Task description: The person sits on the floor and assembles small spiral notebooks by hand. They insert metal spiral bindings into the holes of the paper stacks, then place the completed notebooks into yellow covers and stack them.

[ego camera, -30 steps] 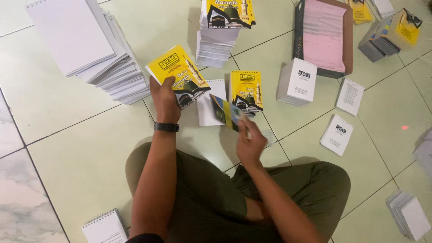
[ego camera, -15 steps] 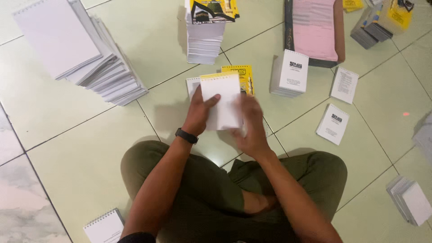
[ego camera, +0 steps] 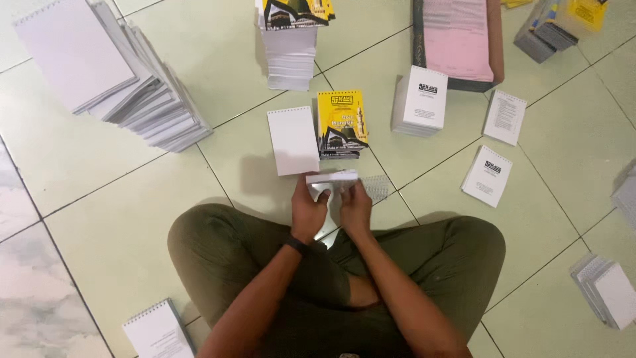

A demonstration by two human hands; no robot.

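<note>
I see both hands, left hand (ego camera: 310,211) and right hand (ego camera: 356,207), pinching a thin booklet (ego camera: 331,178) above the floor (ego camera: 99,192) before my knees, with many stacks (ego camera: 149,106) waiting.

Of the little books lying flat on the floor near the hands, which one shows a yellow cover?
The yellow booklet, lying directly beyond the hands. The blank white pad touching its left edge is plain, and the white booklets to the right have only small dark print.
</note>
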